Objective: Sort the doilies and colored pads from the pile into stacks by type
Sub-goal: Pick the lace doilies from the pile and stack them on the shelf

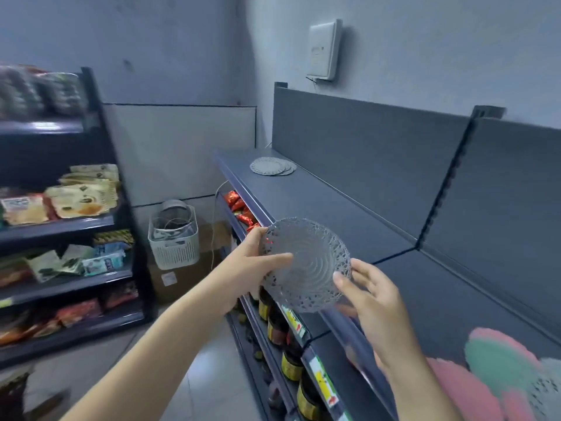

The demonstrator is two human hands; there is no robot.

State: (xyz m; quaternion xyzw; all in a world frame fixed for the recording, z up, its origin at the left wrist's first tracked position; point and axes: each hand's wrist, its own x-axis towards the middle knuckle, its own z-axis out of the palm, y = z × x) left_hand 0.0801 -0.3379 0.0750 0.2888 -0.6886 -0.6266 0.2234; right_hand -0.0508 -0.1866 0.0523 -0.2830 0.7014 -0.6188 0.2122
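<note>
This is a small shop. Tall dark metal shelves [60,229] on the left hold colourful snack bags [82,199]. Brown glass jars with yellow labels [291,364] stand below yellow paper price tags [296,323] on a shelf edge.

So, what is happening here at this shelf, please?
A person holds one grey lace doily above the front edge of the top shelf. The left hand grips its left side and the right hand pinches its right edge. A small stack of similar doilies lies at the shelf's far end. The mixed pile of pink and green pads waits at the near right.
</note>
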